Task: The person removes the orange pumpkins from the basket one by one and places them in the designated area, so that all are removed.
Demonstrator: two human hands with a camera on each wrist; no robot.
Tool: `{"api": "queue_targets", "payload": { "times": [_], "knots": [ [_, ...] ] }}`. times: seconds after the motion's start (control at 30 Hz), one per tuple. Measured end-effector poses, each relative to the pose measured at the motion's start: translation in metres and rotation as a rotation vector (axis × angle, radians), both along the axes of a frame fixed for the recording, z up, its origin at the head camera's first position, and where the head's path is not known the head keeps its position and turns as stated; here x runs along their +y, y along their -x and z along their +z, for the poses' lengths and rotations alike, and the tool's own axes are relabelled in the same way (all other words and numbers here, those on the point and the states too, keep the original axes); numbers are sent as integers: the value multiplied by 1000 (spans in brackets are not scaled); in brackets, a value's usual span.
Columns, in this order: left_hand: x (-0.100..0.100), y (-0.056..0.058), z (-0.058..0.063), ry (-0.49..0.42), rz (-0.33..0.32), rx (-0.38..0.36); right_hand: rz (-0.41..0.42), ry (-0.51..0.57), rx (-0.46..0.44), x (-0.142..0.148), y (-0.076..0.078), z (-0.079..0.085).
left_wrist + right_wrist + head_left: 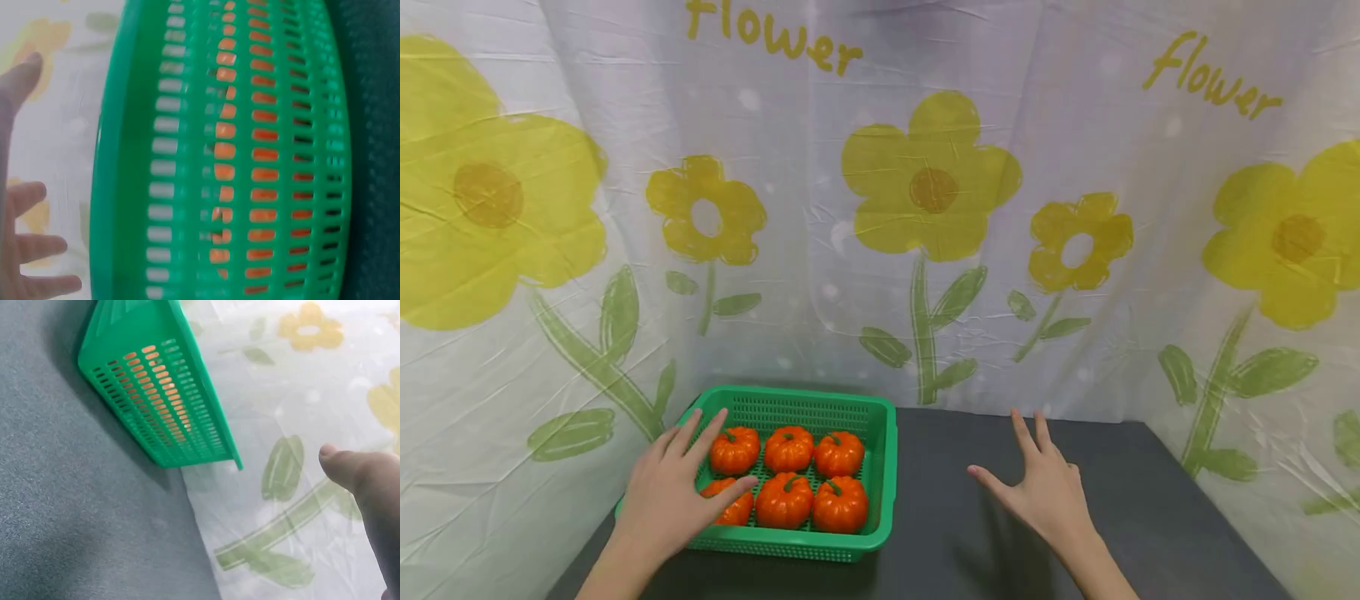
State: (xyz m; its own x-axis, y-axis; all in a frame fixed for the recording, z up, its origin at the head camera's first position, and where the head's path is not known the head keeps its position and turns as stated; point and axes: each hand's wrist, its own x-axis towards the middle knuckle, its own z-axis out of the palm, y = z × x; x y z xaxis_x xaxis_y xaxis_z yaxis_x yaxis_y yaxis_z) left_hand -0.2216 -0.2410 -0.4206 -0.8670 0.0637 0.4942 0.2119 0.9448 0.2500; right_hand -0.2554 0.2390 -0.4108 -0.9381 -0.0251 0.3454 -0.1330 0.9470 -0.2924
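A green slotted plastic basket (886, 467) stands on the dark table, left of the middle. Inside it several small orange pumpkins (785, 502) with green stems sit in two rows. Over the basket's left part my left hand (673, 487) hovers, fingers spread, hiding some of the rim and part of one pumpkin. In the left wrist view, the basket's slotted wall (262, 150) fills the middle, and the spread fingers hold nothing. My right hand (1045, 492) is above the table to the right of the basket, fingers apart, touching nothing. Its thumb (350, 467) shows in the right wrist view.
The dark grey table (940, 500) runs under the basket and on to the right. Behind and at both sides hangs a white curtain (820, 333) printed with yellow flowers, meeting the table's back edge close behind the basket.
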Motion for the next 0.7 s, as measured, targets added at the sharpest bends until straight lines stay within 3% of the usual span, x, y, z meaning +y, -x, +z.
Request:
{"api": "queue_targets", "payload": {
  "times": [0.17,0.37,0.7],
  "knots": [
    [-27,4,-8,-169,2,-38,35,79,21,-1,8,-10],
    [-54,8,-28,-231,53,-63,90,226,37,-9,16,-20],
    [-73,6,-56,-443,-58,-22,137,357,30,-25,25,-21]
  ]
}}
